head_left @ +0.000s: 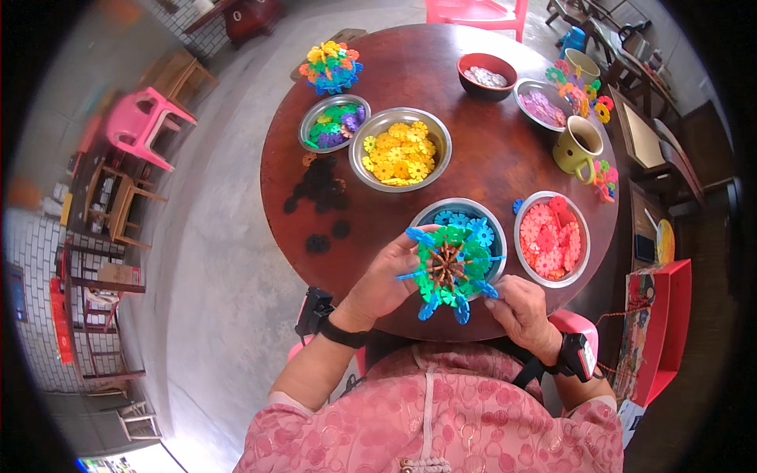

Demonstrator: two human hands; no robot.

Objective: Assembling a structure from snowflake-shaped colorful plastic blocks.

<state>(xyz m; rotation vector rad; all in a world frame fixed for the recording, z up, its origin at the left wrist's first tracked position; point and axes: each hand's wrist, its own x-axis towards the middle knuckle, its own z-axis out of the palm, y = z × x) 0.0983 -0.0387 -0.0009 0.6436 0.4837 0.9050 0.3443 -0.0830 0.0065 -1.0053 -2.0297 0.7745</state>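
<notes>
A round assembly of interlocking plastic flower discs [461, 236] is between my hands, with a brown centre, a green ring and blue discs sticking out around its rim. My left hand [386, 276] grips its left side, fingers wrapped behind and thumb near a blue piece. My right hand [520, 309] is closed in a pinch at a blue disc on the lower right edge; the fingertips partly hide it. Just behind the assembly, a metal bowl of blue discs [481, 226] is partly covered by it. To the right, a metal bowl holds pink-red discs [546, 240].
The round brown table [307, 229] also carries bowls of yellow discs [402, 154], green and purple discs [335, 126] and purple discs [542, 109]. Black discs [315, 189] lie loose at left. A finished colourful disc ball [330, 67] and a green mug [569, 154] stand farther back.
</notes>
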